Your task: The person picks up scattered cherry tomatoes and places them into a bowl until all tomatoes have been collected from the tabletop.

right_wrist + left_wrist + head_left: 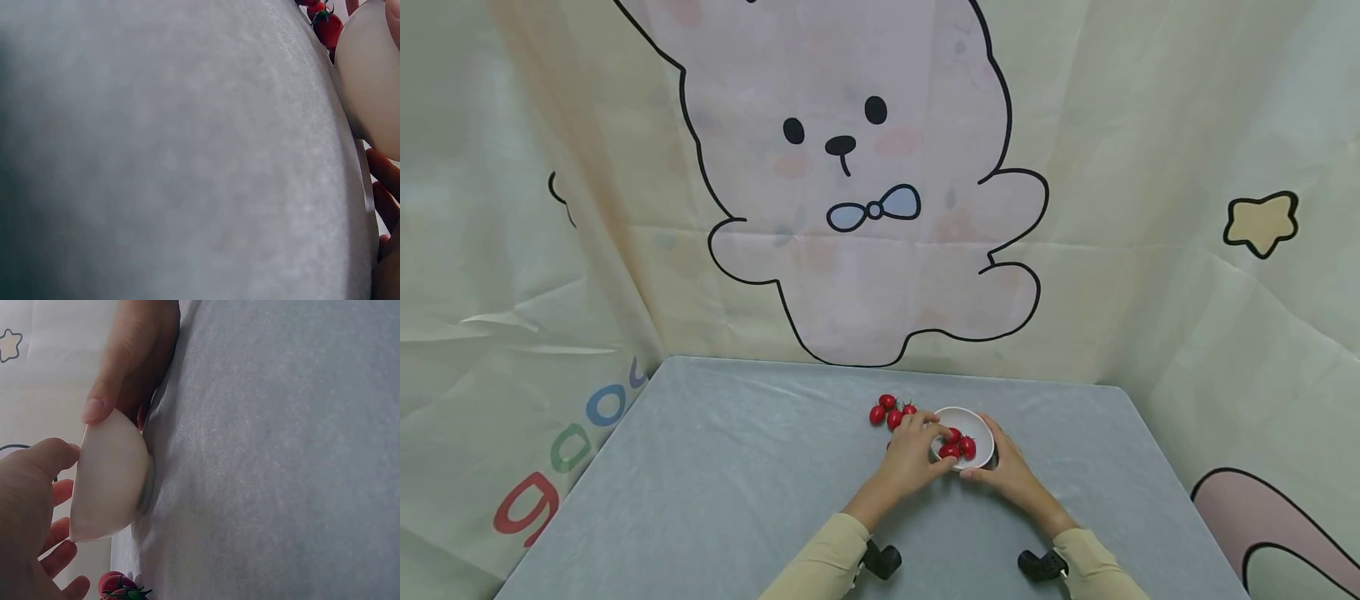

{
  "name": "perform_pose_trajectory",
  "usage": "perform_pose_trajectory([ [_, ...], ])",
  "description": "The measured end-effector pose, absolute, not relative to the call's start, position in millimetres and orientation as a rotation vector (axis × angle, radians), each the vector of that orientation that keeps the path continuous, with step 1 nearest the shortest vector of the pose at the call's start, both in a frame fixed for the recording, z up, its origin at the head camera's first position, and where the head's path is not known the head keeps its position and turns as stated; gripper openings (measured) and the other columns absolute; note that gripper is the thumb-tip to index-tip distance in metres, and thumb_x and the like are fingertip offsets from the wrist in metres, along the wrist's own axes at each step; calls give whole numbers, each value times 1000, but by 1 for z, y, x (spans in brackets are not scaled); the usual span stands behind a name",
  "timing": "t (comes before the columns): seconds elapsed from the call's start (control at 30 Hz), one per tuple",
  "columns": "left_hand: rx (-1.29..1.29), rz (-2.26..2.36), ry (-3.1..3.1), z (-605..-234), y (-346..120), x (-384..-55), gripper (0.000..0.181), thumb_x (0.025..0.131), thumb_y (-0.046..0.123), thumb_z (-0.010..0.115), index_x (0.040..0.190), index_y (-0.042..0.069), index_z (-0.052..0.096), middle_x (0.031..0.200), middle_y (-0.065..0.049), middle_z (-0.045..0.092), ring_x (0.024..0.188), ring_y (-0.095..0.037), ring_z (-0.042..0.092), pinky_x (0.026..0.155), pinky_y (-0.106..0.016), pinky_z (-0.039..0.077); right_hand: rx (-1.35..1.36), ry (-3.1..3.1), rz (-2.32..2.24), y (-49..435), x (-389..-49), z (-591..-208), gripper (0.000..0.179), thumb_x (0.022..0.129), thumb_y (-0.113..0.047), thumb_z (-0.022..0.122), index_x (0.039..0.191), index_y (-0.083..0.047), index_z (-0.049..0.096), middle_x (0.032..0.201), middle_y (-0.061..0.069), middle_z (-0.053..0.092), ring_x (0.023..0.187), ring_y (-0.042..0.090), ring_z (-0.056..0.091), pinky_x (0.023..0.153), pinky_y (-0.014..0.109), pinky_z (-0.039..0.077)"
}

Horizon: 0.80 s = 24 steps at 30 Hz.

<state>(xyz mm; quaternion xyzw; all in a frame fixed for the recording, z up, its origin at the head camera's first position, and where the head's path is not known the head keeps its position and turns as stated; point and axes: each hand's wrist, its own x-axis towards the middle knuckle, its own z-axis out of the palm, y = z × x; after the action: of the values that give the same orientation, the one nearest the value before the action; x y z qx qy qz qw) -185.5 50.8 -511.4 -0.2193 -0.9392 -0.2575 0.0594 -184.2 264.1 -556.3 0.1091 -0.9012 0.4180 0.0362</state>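
A small white bowl [964,418] stands on the table with three red cherry tomatoes [967,448] visible in it. My right hand [1011,475] holds the bowl from its right side, thumb on the near rim and fingers round the far side. Over the left rim reaches my left hand [912,454], its fingers loosely bent and no tomato visible between them. The left wrist view shows the left thumb [57,453] close to the bowl's rim. Just left of the bowl lie several loose cherry tomatoes [877,415], partly hidden by the left hand.
A grey-blue cloth covers the table [737,467]. Behind it hangs a pale curtain [1075,292] printed with a cartoon bear, and more curtain encloses both sides. Each wrist carries a black camera mount [882,560].
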Motion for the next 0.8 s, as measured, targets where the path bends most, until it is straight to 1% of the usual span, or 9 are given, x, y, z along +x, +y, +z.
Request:
perform_pose_trajectory([
  [0.2, -673, -779, -2831, -512, 51, -186, 39, 81, 45, 69, 117, 30, 62, 132, 2, 50, 119, -17, 44, 95, -40, 45, 339, -2765, 1286, 265, -184, -555, 103, 65, -36, 84, 148, -19, 25, 143, 16, 44, 128, 37, 44, 100, 63, 34],
  [0.43, -698, -799, -2806, -511, 49, -187, 35, 81, 43, 69, 113, 29, 62, 131, 2, 52, 118, -17, 46, 97, -40, 42, 336, -2769, 1229, 264, -184, -556, 104, 63, -37, 84, 147, -16, 27, 140, 19, 47, 124, 37, 48, 98, 60, 37],
  [0.63, -711, -849, -2734, -507, 43, -191, 33, 80, 37, 71, 110, 24, 64, 124, -1, 55, 117, -20, 48, 98, -43, 41, 336, -2767, 1247, 264, -185, -558, 104, 63, -37, 84, 147, -16, 27, 141, 18, 46, 126, 37, 46, 99, 60, 36],
  [0.8, -681, -876, -2720, -503, 36, -195, 33, 81, 36, 70, 111, 24, 64, 124, -1, 54, 116, -19, 47, 99, -42, 41, 337, -2761, 1259, 265, -185, -557, 104, 64, -38, 84, 148, -16, 26, 143, 17, 43, 128, 38, 44, 101, 62, 34],
])
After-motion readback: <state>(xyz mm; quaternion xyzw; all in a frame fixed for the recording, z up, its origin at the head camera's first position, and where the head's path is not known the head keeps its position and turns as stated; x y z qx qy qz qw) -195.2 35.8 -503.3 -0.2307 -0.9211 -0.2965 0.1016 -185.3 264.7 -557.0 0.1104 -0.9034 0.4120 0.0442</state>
